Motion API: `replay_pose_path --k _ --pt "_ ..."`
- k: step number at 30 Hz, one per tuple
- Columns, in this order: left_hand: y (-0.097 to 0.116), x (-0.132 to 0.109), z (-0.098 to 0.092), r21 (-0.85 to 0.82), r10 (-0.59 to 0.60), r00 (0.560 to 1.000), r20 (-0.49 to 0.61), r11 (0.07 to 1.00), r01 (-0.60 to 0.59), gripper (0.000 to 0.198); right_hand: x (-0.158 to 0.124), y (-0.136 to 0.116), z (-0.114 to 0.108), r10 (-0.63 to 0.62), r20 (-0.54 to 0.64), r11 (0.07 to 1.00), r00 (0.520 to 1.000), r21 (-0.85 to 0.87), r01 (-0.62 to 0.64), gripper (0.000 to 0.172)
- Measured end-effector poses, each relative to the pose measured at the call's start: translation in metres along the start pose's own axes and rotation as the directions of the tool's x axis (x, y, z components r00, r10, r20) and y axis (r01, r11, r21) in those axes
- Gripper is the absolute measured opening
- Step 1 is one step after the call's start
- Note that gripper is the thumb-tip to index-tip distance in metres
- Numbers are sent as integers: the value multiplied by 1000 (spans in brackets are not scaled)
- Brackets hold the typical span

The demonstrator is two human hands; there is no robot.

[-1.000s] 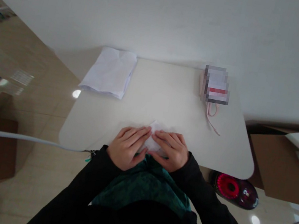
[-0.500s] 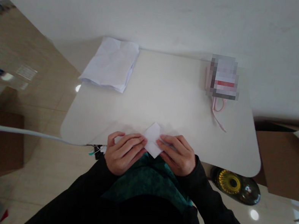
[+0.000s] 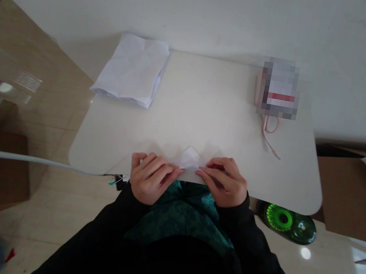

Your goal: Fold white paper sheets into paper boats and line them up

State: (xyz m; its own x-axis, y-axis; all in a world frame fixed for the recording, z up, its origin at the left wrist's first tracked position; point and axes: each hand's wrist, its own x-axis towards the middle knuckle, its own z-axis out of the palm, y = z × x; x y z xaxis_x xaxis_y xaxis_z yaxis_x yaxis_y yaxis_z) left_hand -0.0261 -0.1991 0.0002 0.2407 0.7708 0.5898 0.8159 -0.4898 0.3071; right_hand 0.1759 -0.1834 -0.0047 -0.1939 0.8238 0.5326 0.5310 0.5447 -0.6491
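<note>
A small folded piece of white paper (image 3: 189, 158) is held at the front edge of the white table (image 3: 205, 108). My left hand (image 3: 154, 174) pinches its left side between thumb and fingers. On the opposite side, my right hand (image 3: 224, 181) grips the paper the same way. The paper's far end comes to a point facing the wall, and its near edge is bent up between my fingertips. Parts of both sides are hidden by the fingers.
A stack of creased white paper (image 3: 133, 69) lies at the table's back left. At the back right stands a blurred-out box-like item (image 3: 279, 90) with a pink strap (image 3: 271, 138). Cardboard boxes (image 3: 353, 195) flank the table, and a green-lit device (image 3: 286, 221) is below its right corner.
The near corner of the paper, which pointed toward me, is now folded up. Both hands have tightened from resting flat fingers to a pinch at its sides. The view has shifted slightly.
</note>
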Motion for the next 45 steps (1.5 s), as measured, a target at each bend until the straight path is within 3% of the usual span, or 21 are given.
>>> replay_pose_path --k 8,13,25,32,42,45 --pt "-2 3 4 3 -56 998 7 998 56 20 0 3 11 106 -115 988 988 -99 -118 16" --pt "-4 3 6 20 -63 998 3 998 63 10 1 2 12 148 -95 974 984 -156 -162 18" --pt "1 9 3 -42 -203 977 63 978 205 18 4 -1 15 261 -17 940 965 -225 -258 26" --pt "5 10 -1 -105 -272 959 80 955 279 15 6 -4 18 315 -7 882 949 -367 -296 33" --pt "9 6 -7 -234 -299 936 187 912 338 20 6 -7 20 307 -21 860 951 -421 -287 33" --pt "10 9 -9 -215 -327 923 204 905 368 13 6 -7 20 315 -19 861 949 -416 -294 33"
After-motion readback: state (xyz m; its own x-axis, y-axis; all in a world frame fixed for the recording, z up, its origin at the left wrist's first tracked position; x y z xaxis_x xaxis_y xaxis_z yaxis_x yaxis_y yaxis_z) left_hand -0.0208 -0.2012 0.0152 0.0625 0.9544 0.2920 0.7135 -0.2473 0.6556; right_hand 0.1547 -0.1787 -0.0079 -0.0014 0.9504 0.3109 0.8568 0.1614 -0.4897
